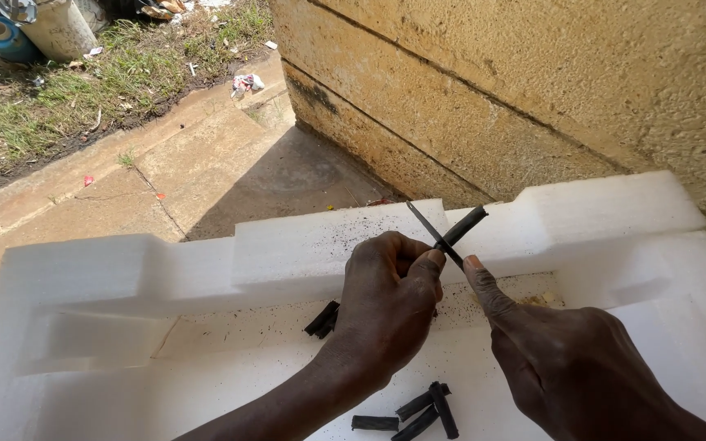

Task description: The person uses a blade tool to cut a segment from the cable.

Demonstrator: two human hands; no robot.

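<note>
1. Big white foam tray (pixel 108 278) fills the lower view, sitting on a concrete path beside a rough yellow block wall (pixel 533 90). Black flecks dust its raised back ledge.
2. Right hand (pixel 569 371) comes in from the lower right, index finger stretched up and to the left, its tip resting against the blade. It grips a thin dark blade (pixel 428 227); how the handle sits in the palm, I cannot tell.
3. Left hand (pixel 390 298) is curled shut, thumb and fingers pinched on a short black tube piece (pixel 466 224), right above the tray's back ledge.
4. Here's the key relation: the tube piece pokes out of the left fist up and to the right, while the blade runs up and to the left. The two cross in an X just above the left thumb, touching at that crossing. Both hands meet there; the left holds the piece itself.
5. Cut black tube bits (pixel 422 411) lie near the tray's front, between the forearms; two more pieces (pixel 323 319) lie just left of the left hand.
</note>
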